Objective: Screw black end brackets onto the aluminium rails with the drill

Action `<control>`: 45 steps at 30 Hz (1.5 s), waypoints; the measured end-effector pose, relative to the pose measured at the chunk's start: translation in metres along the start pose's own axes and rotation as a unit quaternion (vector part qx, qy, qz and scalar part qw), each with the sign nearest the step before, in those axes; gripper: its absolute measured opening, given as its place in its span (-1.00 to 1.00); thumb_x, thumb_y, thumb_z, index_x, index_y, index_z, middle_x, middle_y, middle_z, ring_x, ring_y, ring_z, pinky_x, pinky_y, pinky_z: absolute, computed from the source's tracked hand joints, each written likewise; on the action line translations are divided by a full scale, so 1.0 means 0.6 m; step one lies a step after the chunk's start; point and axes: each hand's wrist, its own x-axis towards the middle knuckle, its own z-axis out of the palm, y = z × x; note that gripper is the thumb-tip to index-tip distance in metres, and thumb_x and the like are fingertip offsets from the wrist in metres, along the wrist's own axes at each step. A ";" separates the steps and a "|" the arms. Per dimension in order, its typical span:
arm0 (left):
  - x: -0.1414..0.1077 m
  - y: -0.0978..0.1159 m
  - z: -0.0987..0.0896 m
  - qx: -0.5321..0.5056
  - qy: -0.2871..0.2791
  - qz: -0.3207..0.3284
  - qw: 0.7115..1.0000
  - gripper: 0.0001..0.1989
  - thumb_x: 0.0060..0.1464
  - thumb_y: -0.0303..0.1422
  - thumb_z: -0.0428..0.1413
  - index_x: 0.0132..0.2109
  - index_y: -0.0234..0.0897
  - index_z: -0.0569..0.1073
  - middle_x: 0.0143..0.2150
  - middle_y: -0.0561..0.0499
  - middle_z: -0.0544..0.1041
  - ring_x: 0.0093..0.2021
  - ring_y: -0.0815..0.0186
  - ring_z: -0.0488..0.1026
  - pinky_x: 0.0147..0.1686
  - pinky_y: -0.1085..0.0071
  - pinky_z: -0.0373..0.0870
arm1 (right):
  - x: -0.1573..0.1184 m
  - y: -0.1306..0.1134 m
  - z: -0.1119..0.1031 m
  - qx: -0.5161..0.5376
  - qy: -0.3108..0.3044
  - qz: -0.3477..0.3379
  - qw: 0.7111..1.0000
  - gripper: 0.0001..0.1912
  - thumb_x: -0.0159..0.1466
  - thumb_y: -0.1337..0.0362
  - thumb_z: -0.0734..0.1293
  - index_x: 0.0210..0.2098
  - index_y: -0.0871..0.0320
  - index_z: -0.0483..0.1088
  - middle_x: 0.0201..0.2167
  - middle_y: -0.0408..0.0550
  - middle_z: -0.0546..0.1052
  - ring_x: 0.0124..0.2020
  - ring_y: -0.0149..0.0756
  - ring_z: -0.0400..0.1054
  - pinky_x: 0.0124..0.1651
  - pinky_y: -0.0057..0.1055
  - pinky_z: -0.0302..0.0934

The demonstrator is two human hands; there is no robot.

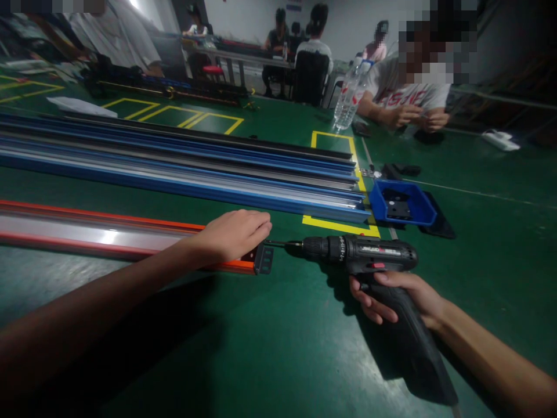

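Note:
My left hand [237, 232] lies over the right end of a long orange-edged metal rail [108, 236], its fingers bent down around the end. At that end sits a black slotted end bracket [266, 261]. My right hand [429, 301] is wrapped around the grip of a black power drill [378, 252], which lies roughly level and points left. The drill's long bit [285, 244] reaches to the bracket beside my left fingertips. Whether its tip sits in a screw is hidden.
Several blue and black rails [217, 174] lie side by side beyond. A blue bin [407, 215] with dark parts stands to their right. Yellow tape [333, 134] marks the green table. Water bottles [348, 96] and a seated person [409, 96] are across; other people sit farther back.

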 end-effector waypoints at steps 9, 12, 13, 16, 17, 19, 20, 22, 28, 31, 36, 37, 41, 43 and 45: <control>0.001 0.000 0.000 -0.006 -0.001 -0.006 1.000 -0.64 0.41 -0.22 -0.20 -0.23 -0.23 0.40 -0.21 -0.07 0.54 -0.25 0.21 0.44 -0.28 0.31 0.19 | -0.001 -0.002 0.000 -0.011 0.006 0.000 1.000 -0.65 0.37 0.13 0.34 -0.11 0.34 0.53 -0.35 0.02 0.54 -0.63 -0.56 0.28 -0.36 -0.49 0.35; 0.001 -0.001 0.002 -0.007 0.004 -0.001 1.000 -0.63 0.41 -0.22 -0.21 -0.23 -0.23 0.40 -0.20 -0.06 0.54 -0.25 0.22 0.45 -0.28 0.31 0.19 | -0.001 -0.003 0.002 -0.009 0.006 -0.004 1.000 -0.65 0.37 0.13 0.35 -0.11 0.34 0.53 -0.35 0.01 0.54 -0.63 -0.56 0.29 -0.36 -0.50 0.36; 0.001 -0.002 0.003 -0.006 0.003 0.003 1.000 -0.63 0.42 -0.21 -0.21 -0.23 -0.23 0.39 -0.20 -0.06 0.54 -0.25 0.22 0.45 -0.27 0.31 0.19 | -0.001 -0.002 0.003 -0.007 0.006 -0.005 1.000 -0.65 0.36 0.13 0.36 -0.11 0.35 0.53 -0.34 0.01 0.54 -0.62 -0.56 0.29 -0.35 -0.50 0.36; 0.000 -0.004 0.004 0.000 0.007 0.009 1.000 -0.63 0.42 -0.22 -0.22 -0.22 -0.24 0.39 -0.21 -0.05 0.54 -0.25 0.23 0.44 -0.27 0.31 0.19 | -0.001 -0.002 0.003 -0.004 0.006 -0.009 1.000 -0.65 0.35 0.14 0.38 -0.10 0.36 0.53 -0.33 0.03 0.54 -0.61 -0.56 0.32 -0.34 -0.50 0.37; 0.000 -0.005 0.005 0.000 0.009 0.011 1.000 -0.63 0.42 -0.22 -0.22 -0.23 -0.24 0.39 -0.21 -0.05 0.54 -0.25 0.23 0.44 -0.28 0.31 0.18 | -0.001 -0.001 0.002 -0.004 0.004 -0.010 1.000 -0.65 0.35 0.14 0.38 -0.09 0.36 0.53 -0.33 0.03 0.54 -0.61 -0.56 0.32 -0.34 -0.50 0.38; -0.001 -0.005 0.004 0.000 0.013 0.012 1.000 -0.64 0.42 -0.23 -0.21 -0.23 -0.24 0.38 -0.22 -0.05 0.53 -0.26 0.24 0.44 -0.28 0.31 0.18 | -0.001 -0.001 -0.001 -0.006 0.001 -0.011 1.000 -0.65 0.35 0.14 0.38 -0.09 0.36 0.53 -0.32 0.04 0.55 -0.60 -0.55 0.33 -0.34 -0.49 0.39; -0.001 -0.004 0.004 0.000 0.014 0.012 1.000 -0.64 0.42 -0.23 -0.22 -0.24 -0.24 0.38 -0.22 -0.04 0.53 -0.27 0.24 0.44 -0.28 0.31 0.18 | -0.001 -0.001 -0.003 -0.007 -0.002 -0.012 1.000 -0.65 0.35 0.14 0.38 -0.09 0.36 0.54 -0.33 0.05 0.55 -0.60 -0.54 0.34 -0.34 -0.48 0.40; -0.001 -0.002 0.002 -0.003 0.011 0.007 1.000 -0.64 0.42 -0.23 -0.22 -0.24 -0.23 0.37 -0.23 -0.04 0.53 -0.28 0.24 0.44 -0.29 0.31 0.18 | -0.001 0.000 -0.005 -0.010 -0.001 -0.011 1.000 -0.65 0.35 0.15 0.38 -0.09 0.36 0.54 -0.33 0.05 0.55 -0.60 -0.54 0.35 -0.34 -0.48 0.41; 0.000 0.005 -0.003 -0.017 -0.001 -0.015 1.000 -0.64 0.42 -0.21 -0.24 -0.24 -0.21 0.36 -0.22 -0.02 0.53 -0.23 0.21 0.45 -0.28 0.32 0.17 | 0.000 -0.001 -0.004 0.001 -0.004 -0.008 1.000 -0.68 0.38 0.19 0.36 -0.09 0.37 0.54 -0.33 0.05 0.56 -0.60 -0.55 0.36 -0.34 -0.49 0.42; 0.000 0.006 -0.004 -0.029 -0.004 -0.036 0.999 -0.63 0.42 -0.20 -0.24 -0.25 -0.21 0.35 -0.22 -0.02 0.53 -0.24 0.21 0.45 -0.28 0.32 0.16 | 0.001 -0.001 -0.002 0.009 -0.012 -0.007 1.000 -0.68 0.39 0.19 0.34 -0.08 0.37 0.54 -0.31 0.07 0.56 -0.60 -0.55 0.36 -0.34 -0.49 0.41; 0.001 0.004 -0.001 -0.021 -0.001 -0.023 1.000 -0.64 0.42 -0.20 -0.24 -0.25 -0.20 0.35 -0.23 -0.02 0.53 -0.25 0.22 0.44 -0.29 0.33 0.14 | 0.002 -0.002 -0.003 0.005 -0.015 -0.006 1.000 -0.63 0.39 0.18 0.33 -0.02 0.39 0.53 -0.29 0.12 0.58 -0.59 -0.54 0.36 -0.33 -0.50 0.40; 0.001 0.003 -0.001 -0.021 0.000 -0.021 1.000 -0.63 0.42 -0.20 -0.24 -0.25 -0.20 0.35 -0.23 -0.02 0.53 -0.25 0.22 0.44 -0.29 0.33 0.14 | 0.002 -0.002 -0.003 0.006 -0.016 -0.001 1.000 -0.61 0.39 0.17 0.34 0.01 0.40 0.52 -0.27 0.13 0.59 -0.58 -0.54 0.36 -0.33 -0.50 0.40; 0.001 0.004 -0.002 -0.030 0.000 -0.026 0.999 -0.63 0.42 -0.20 -0.24 -0.26 -0.20 0.33 -0.23 -0.02 0.52 -0.26 0.22 0.43 -0.29 0.32 0.15 | 0.002 -0.001 -0.003 0.005 -0.018 0.010 1.000 -0.57 0.37 0.15 0.35 0.05 0.38 0.50 -0.19 0.19 0.61 -0.59 -0.55 0.35 -0.31 -0.49 0.40; 0.001 0.006 -0.003 -0.031 -0.002 -0.028 0.999 -0.64 0.42 -0.20 -0.24 -0.27 -0.20 0.32 -0.24 -0.02 0.52 -0.26 0.23 0.43 -0.29 0.33 0.15 | 0.002 -0.001 -0.002 -0.005 -0.021 -0.001 1.000 -0.60 0.36 0.17 0.34 0.03 0.39 0.51 -0.19 0.20 0.61 -0.59 -0.54 0.33 -0.31 -0.48 0.40; 0.001 0.007 -0.004 -0.032 -0.003 -0.028 0.999 -0.64 0.42 -0.20 -0.24 -0.27 -0.20 0.32 -0.24 -0.02 0.52 -0.26 0.23 0.43 -0.29 0.33 0.15 | 0.003 0.000 -0.002 -0.015 -0.024 -0.013 1.000 -0.63 0.37 0.20 0.32 -0.01 0.40 0.52 -0.20 0.20 0.62 -0.59 -0.54 0.33 -0.30 -0.47 0.41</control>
